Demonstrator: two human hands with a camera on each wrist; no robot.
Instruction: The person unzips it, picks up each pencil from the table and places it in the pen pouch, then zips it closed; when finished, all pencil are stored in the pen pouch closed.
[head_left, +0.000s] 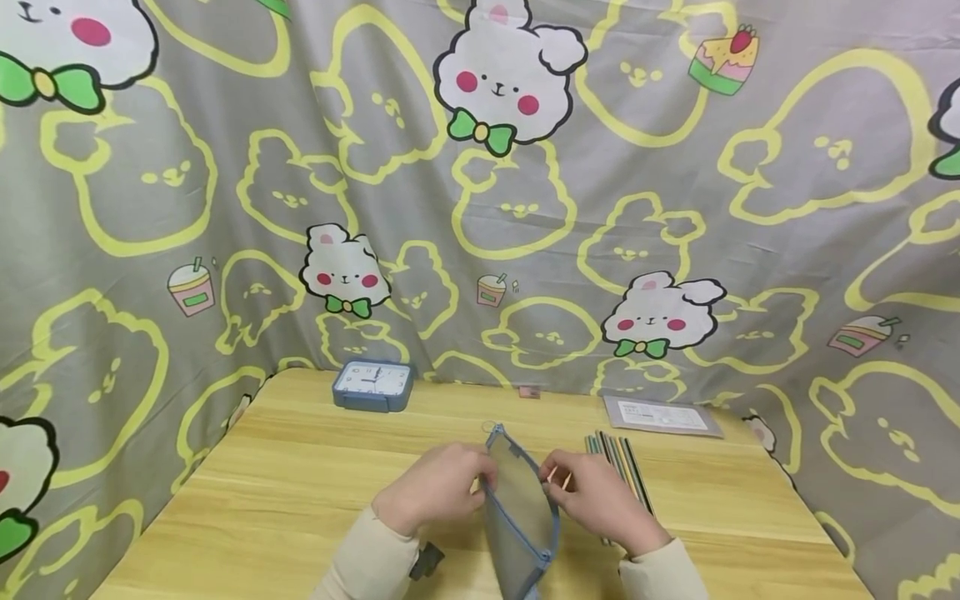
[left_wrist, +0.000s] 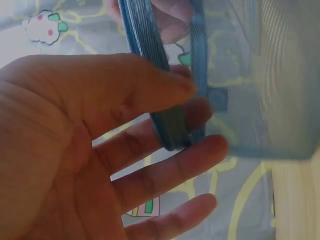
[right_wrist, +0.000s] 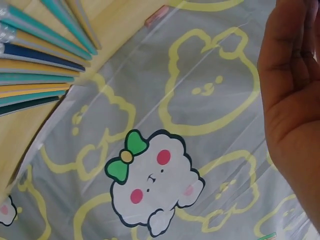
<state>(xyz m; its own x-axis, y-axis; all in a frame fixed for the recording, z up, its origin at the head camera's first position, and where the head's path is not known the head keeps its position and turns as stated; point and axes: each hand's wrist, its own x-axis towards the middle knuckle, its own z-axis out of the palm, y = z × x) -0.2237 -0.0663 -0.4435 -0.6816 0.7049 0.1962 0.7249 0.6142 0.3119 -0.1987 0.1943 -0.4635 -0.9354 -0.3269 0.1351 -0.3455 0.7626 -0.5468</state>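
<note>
A blue-edged mesh zipper pouch (head_left: 517, 521) stands above the front middle of the table, its zipped mouth spread apart. My left hand (head_left: 442, 483) pinches its left edge between thumb and forefinger. In the left wrist view, that hand (left_wrist: 65, 125) has its other fingers stretched out below the zipper tape (left_wrist: 145, 35). On the opposite edge, my right hand (head_left: 600, 504) pinches the rim with thumb and fingertips. Only part of the right hand (right_wrist: 290, 90) shows in the right wrist view. Several pencils (head_left: 618, 454) lie side by side beyond the right hand, partly hidden by it.
A blue clock (head_left: 372, 385) lies at the back left. At the back right is a flat grey packet (head_left: 660, 416) with a white label. A small pinkish piece (head_left: 529, 392) sits by the rear edge. Near the left sleeve lies a small dark object (head_left: 427, 562). Patterned curtain (head_left: 405, 208) surrounds the table.
</note>
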